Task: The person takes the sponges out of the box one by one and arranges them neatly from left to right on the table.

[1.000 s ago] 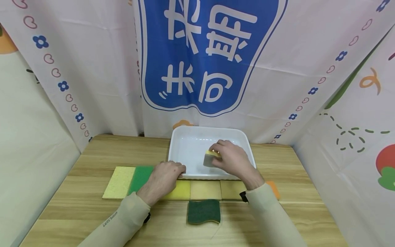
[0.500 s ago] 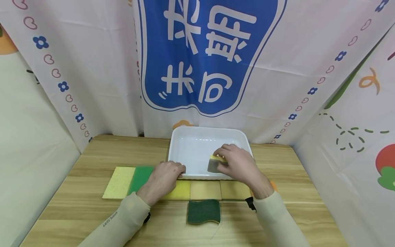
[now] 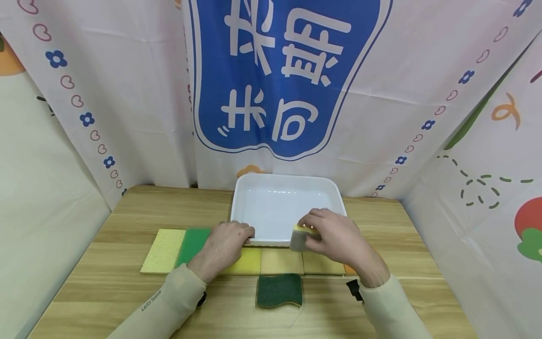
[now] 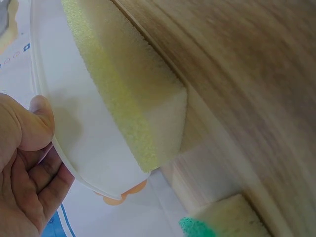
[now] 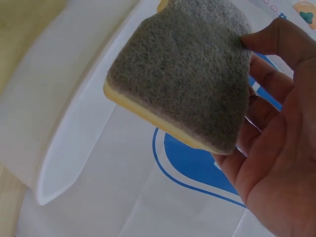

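A white rectangular baking dish [image 3: 288,176] stands at the back middle of the wooden table. My left hand [image 3: 224,245] grips its front left rim; in the left wrist view the thumb of that hand [image 4: 22,153] lies over the rim with the fingers beneath. My right hand [image 3: 338,238] pinches a grey-and-yellow scouring sponge [image 3: 298,240] over the dish's front right rim. The right wrist view shows the sponge's rough grey face [image 5: 182,74] tilted up, thumb on that face and fingers behind. The dish's inside looks bare white.
Along the dish's front lies a row of sponges: pale yellow [image 3: 163,251], green [image 3: 192,242], yellow [image 3: 247,262], cream [image 3: 282,261], tan [image 3: 323,264] and orange [image 3: 350,270]. A dark green wavy sponge [image 3: 279,290] lies nearer. A printed curtain [image 3: 161,117] hangs behind the table.
My right hand has drawn the scouring sponge from inside the dish toward me and slightly right, to the front rim. The left hand and the dish have stayed put.
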A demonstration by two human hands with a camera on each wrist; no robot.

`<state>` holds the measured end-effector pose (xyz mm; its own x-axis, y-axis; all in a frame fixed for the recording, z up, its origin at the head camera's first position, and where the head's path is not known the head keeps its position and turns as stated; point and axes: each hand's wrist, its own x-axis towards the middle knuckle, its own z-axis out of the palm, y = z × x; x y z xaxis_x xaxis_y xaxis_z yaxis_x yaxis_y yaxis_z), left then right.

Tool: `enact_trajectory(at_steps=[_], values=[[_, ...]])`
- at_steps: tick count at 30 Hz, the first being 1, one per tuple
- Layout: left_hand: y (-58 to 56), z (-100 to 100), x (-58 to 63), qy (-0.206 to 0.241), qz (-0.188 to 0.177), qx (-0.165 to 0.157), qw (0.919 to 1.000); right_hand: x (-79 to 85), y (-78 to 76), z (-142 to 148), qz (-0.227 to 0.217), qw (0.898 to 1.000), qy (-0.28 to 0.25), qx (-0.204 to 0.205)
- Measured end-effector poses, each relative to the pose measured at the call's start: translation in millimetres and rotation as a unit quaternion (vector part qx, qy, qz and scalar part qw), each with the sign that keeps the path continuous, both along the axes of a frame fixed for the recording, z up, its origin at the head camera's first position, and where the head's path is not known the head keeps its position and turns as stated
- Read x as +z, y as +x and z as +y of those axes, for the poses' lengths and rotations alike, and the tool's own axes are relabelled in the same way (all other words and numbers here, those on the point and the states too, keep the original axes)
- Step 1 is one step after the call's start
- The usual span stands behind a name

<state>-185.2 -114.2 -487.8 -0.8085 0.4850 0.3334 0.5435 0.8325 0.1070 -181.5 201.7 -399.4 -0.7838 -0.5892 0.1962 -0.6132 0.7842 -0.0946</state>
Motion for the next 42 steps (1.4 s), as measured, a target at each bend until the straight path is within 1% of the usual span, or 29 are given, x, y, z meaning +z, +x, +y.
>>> enact_trajectory(at_steps=[8, 13, 26, 35, 42], values=[[-0.2, 0.3, -0.4, -0.005, -0.004, 0.002, 1.0, -4.0, 13.8, 6.9, -0.022, 1.0, 0.017, 0.0], [-0.2, 0.7, 0.0, -0.003, -0.008, 0.003, 1.0, -6.4, 19.5, 11.9, -0.027, 0.999, 0.021, 0.008], [0.0, 0.3, -0.1, -0.003, -0.008, 0.003, 1.0, -15.1, 27.0, 21.8, -0.041, 0.998, 0.019, 0.031], [0.8, 0.6, 0.4, -0.005, -0.017, 0.003, 0.9998, -20.6, 29.9, 25.5, -0.077, 0.996, 0.035, 0.034], [0.6, 0.5, 0.1, -0.005, -0.013, 0.002, 0.9999, -25.3, 32.0, 27.8, -0.095, 0.994, 0.043, 0.044]])
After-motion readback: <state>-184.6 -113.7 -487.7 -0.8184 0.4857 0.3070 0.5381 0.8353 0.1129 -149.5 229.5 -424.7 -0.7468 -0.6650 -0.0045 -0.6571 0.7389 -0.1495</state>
